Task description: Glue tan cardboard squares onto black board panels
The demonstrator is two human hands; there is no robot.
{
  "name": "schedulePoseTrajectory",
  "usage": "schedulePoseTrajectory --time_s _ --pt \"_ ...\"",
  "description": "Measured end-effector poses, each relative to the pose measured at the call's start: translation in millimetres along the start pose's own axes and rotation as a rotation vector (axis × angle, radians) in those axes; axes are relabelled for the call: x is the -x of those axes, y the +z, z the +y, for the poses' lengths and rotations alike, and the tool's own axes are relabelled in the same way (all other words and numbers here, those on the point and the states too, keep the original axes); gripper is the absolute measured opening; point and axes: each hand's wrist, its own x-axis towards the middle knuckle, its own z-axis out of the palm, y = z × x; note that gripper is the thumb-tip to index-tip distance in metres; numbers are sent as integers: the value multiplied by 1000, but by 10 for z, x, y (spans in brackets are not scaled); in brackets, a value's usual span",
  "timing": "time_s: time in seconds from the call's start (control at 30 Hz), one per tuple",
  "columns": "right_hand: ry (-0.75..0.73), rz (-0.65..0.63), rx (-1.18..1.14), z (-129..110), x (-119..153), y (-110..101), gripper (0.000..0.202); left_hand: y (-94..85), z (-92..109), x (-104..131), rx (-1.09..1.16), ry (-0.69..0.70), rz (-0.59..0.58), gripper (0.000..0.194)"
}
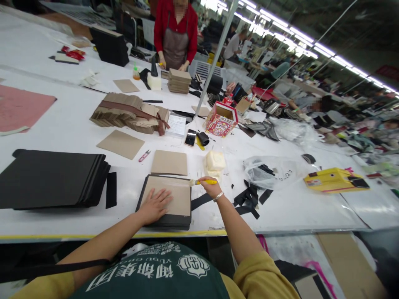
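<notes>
My left hand [156, 205] lies flat, fingers spread, on a beige board [179, 201] that rests on a stack of black sheets [174, 223]. In my right hand [211, 187] is a yellow brush [206, 182], its bristles at the board's upper right corner. A glossy wet-looking streak runs along the board's top edge. Just behind it lies another beige board [169, 162]. The pale block-shaped container [215, 161] stands beyond my right hand. Black strips [247, 199] are scattered to the right of that hand.
Black sheets [52, 176] are piled at left, near small scissors [144, 155]. Behind are bundled boards [127, 112], a phone [190, 137] and a red box [221, 119]. A plastic bag [271, 170] and yellow box [336, 180] sit right. A person in red [176, 33] stands across the table.
</notes>
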Motion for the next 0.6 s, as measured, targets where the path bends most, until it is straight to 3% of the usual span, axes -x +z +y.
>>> schedulePoseTrajectory --time_s 0.1,0.27,0.33,0.43,0.6 --pt "-107 33 -26 -270 7 259 25 6 6 -6 0 1 3 51" --pt "-260 -38 -86 -722 -156 1197 27 28 -4 -14 14 -9 3 51" --pt "-223 -89 -20 -727 -240 1381 24 30 -9 -13 21 -15 1 52" --pt "-163 -109 105 -516 -298 1192 19 21 -9 -10 29 -18 -1 53" --pt "-62 -27 243 -162 -147 279 19 1 2 2 22 -26 -5 50"
